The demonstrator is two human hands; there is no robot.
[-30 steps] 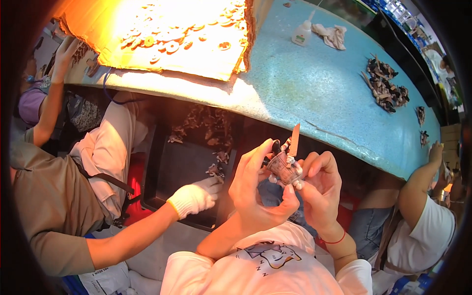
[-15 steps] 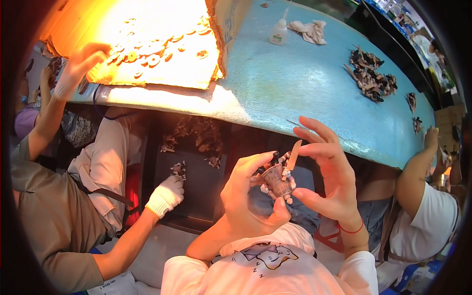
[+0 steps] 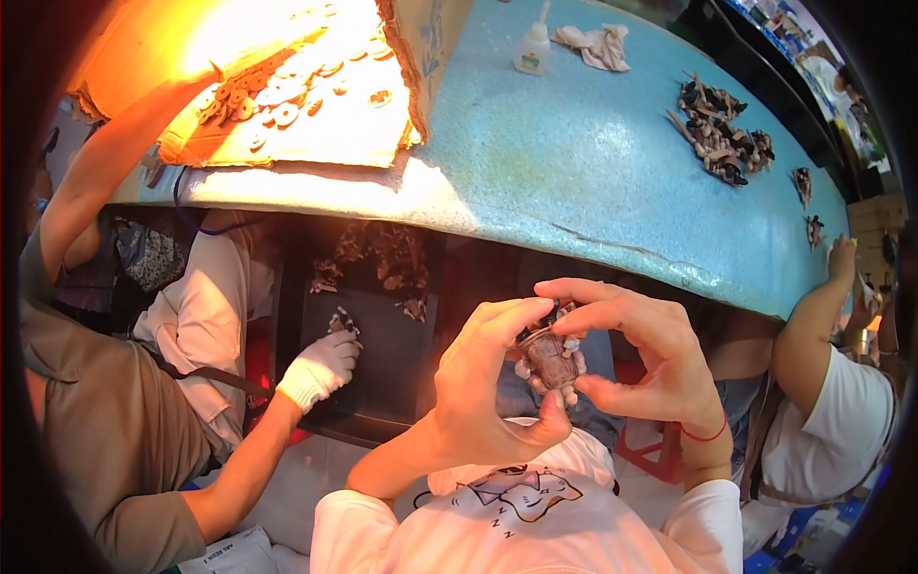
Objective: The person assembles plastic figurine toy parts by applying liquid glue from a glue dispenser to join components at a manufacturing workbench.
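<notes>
Over my lap I hold a small brown barrel-shaped figurine [image 3: 552,364] with pale knobby bits along its sides and dark parts on top. My left hand [image 3: 483,378] is closed on it, thumb below and index finger above. My right hand [image 3: 655,359] is closed on its other side, index finger across the top and thumb at the lower right edge. The right fingers hide part of the figurine's top. A red string circles my right wrist.
The blue table [image 3: 574,143] carries a pile of similar figurines [image 3: 722,134], a glue bottle [image 3: 533,48], a white cloth [image 3: 598,46] and cardboard [image 3: 287,148] with round pieces. At left, a co-worker's gloved hand [image 3: 320,368] holds a figurine over a black tray [image 3: 368,383].
My right fingers have closed in over the figurine's top, and the flat tan blade-like piece seen there before is now hidden. The co-worker's bare arm has reached farther over the cardboard.
</notes>
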